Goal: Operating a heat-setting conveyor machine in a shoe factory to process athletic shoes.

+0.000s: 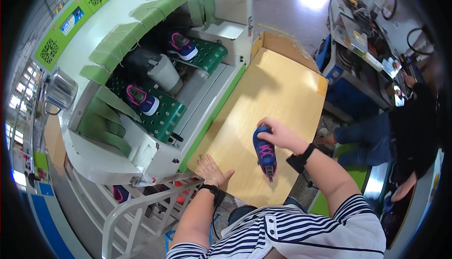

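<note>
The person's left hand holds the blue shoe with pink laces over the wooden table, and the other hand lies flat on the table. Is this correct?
Not quite. In the head view, the right hand holds the blue shoe over the wooden table; the left hand lies flat on it.
</note>
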Available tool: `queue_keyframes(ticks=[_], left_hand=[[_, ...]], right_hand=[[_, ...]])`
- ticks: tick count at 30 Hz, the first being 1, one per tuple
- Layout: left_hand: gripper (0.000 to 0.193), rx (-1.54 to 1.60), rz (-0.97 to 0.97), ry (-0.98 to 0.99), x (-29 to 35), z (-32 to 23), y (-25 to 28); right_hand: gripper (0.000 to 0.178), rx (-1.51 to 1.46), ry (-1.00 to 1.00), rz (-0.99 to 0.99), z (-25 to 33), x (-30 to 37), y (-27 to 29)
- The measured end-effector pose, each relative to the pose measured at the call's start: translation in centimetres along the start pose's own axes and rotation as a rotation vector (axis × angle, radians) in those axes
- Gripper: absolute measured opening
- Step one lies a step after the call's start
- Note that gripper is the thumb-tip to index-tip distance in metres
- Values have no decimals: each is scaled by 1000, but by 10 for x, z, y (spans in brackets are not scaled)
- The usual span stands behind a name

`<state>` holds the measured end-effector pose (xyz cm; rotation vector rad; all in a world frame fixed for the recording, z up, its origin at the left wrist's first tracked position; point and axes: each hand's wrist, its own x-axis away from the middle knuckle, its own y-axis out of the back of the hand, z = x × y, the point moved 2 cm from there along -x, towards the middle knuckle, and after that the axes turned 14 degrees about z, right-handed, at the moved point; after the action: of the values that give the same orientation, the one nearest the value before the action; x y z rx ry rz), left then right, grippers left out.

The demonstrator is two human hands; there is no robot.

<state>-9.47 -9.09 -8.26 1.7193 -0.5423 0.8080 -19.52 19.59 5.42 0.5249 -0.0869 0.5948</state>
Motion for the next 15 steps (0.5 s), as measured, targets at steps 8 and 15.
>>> queue_keyframes(ticks=[8,15], left_hand=[[143,22,-46,7,-12,4,-13],[142,-38,-27,43,-20,0,6]], right_hand=[[88,654,-131,-247,-23,108,-144],[84,-50,-257,-171,-61,191,-152]])
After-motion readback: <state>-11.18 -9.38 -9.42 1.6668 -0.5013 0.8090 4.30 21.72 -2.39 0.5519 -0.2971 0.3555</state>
